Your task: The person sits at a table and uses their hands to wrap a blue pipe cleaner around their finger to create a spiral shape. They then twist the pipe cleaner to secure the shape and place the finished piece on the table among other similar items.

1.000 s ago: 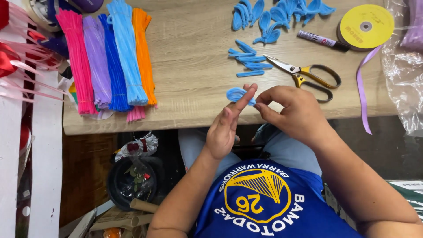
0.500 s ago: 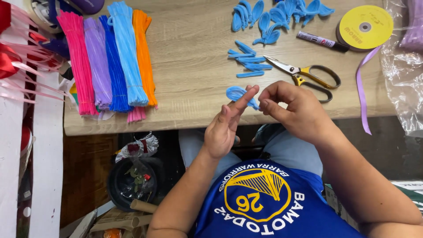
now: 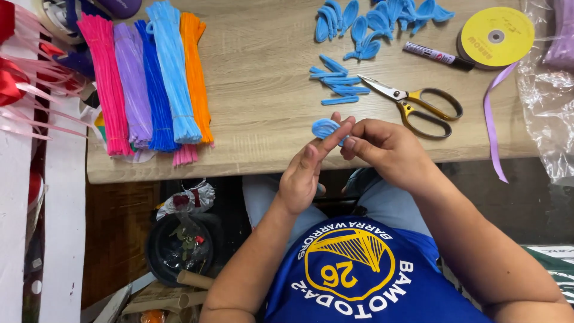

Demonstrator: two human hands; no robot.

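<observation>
Mostly a wooden table (image 3: 263, 78) fills the view, person seated at its near edge. Bundles of pipe cleaners (image 3: 149, 84) in pink, purple, blue, light blue and orange lie side by side on its left part. Yellow ribbon spool (image 3: 496, 36) sits far right, purple ribbon trailing off the edge. Scissors (image 3: 418, 101) lie closed near centre-right, just past the right hand (image 3: 385, 149). Left hand (image 3: 305, 170) fingers straight, tips meeting right fingertips, both pinching a looped blue pipe cleaner piece (image 3: 326, 127) at the table's front edge. Small blue cut pieces (image 3: 338, 84) lie beyond it
</observation>
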